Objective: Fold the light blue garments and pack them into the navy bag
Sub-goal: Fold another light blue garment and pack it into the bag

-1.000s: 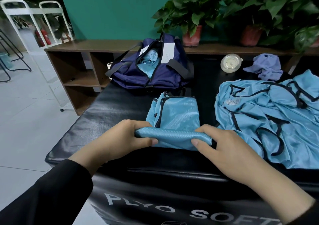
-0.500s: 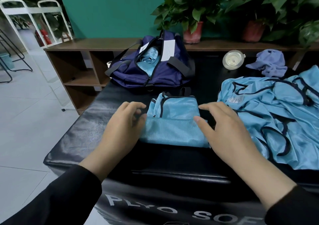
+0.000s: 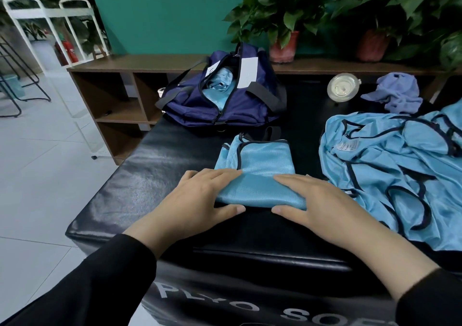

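Both my hands flat, fingers straight, gripping nothing — left hand and right hand press ends of folded light blue garment, frame centre on black tabletop. Long axis left-right. Navy bag straight above, open — left hand nearer.

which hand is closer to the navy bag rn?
Left. The left hand lies flat on the folded garment, almost straight below the navy bag. The right hand sits further right, nearer the unfolded pile.
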